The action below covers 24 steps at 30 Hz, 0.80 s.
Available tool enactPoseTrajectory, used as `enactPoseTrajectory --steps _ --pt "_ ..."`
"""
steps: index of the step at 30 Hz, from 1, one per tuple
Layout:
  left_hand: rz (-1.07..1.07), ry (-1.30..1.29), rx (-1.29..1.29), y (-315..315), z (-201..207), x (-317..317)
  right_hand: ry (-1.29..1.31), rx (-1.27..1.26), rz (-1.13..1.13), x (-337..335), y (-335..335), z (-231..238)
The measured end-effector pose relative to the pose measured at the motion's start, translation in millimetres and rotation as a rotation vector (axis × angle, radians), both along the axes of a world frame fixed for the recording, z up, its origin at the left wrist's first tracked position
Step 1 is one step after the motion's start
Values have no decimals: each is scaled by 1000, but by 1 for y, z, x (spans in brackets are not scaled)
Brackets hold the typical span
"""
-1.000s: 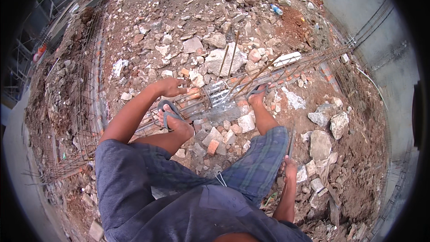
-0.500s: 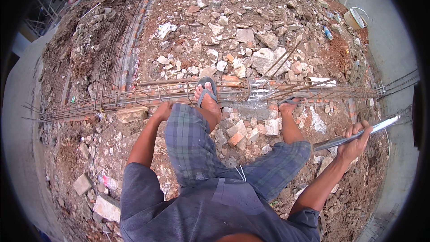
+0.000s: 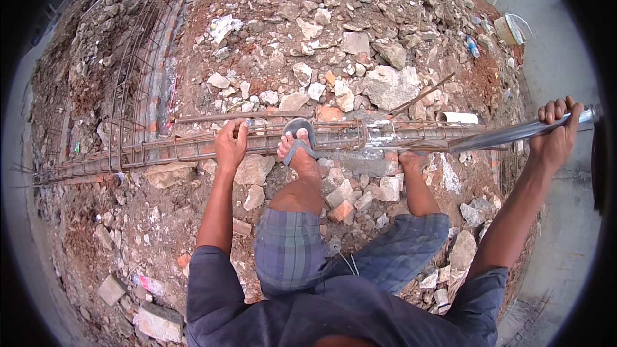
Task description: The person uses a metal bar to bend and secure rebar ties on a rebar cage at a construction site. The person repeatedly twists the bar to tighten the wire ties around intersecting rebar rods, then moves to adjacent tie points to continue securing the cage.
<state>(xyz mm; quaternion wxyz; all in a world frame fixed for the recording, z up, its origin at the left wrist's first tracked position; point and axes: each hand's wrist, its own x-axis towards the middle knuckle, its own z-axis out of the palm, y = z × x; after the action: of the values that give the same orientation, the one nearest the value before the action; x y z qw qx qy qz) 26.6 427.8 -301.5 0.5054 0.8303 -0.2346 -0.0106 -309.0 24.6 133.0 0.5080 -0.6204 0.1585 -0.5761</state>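
Note:
A long silvery metal pipe point(image 3: 508, 135) is gripped in my right hand point(image 3: 558, 132), its fingers wrapped round the far-right part. The pipe's left end meets the right part of a rusty rebar cage point(image 3: 148, 152); whether they touch or one slips over a bar, I cannot tell. My left hand point(image 3: 231, 144) is closed at the cage, left of my sandalled foot point(image 3: 298, 144). Its fingertips are pressed together, and what they hold, if anything, is hidden. Beside that hand a loose rusty bar point(image 3: 193, 118) lies along the cage's far side.
Broken stones and rubble point(image 3: 308, 29) cover the ground. A second rebar cage point(image 3: 138, 58) runs away at the left. A white pipe piece point(image 3: 457, 117), a plastic bottle point(image 3: 472, 46) and a bucket point(image 3: 509, 29) lie at the right, near a grey concrete surface point(image 3: 559, 45).
My right hand has moved up and outward with the metal pipe, whose left end is now at the cage. My left hand has reached forward over the cage. My left knee has shifted.

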Motion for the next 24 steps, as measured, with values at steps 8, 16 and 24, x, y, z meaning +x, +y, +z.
enactPoseTrajectory --steps 8,16,24 --pt "-588 -30 1160 -64 -121 178 39 32 -120 131 -46 -11" --pt "-598 -1 1388 -76 -188 184 107 -9 -309 130 -97 -36" --pt "-662 -82 1025 -47 -129 173 -102 -71 -234 128 -107 -40"
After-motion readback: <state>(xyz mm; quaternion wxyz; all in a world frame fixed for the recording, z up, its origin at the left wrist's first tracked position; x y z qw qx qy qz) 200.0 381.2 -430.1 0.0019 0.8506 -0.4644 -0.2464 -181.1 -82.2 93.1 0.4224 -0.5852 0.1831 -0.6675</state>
